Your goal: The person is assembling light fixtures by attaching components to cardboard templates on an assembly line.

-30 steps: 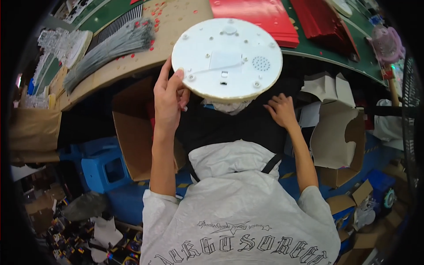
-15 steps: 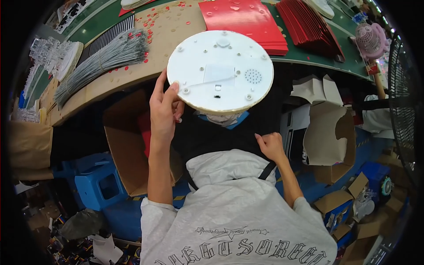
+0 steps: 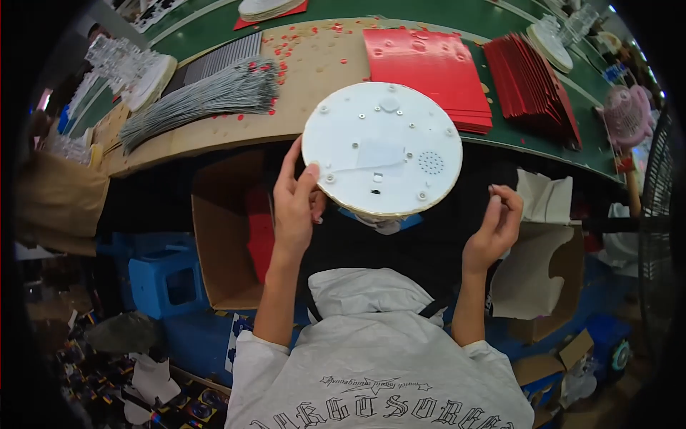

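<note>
Currently left hand (image 3: 294, 207) pinches rim of round white plastic disc (image 3: 382, 149), held over bench edge; right hand (image 3: 493, 229) loosely curled, empty, beside it. We should add right-hand support, keep disc level.

White round disc (image 3: 382, 148): underside up, with screws and a small speaker grille, held at its left rim by the left hand (image 3: 295, 207). Right hand (image 3: 494, 227): free, fingers curled, just right of the disc. Counter (image 3: 214, 129): grey wire bundle (image 3: 204, 100), red sheets (image 3: 429, 61). Open cardboard box (image 3: 225, 236) below.
</note>
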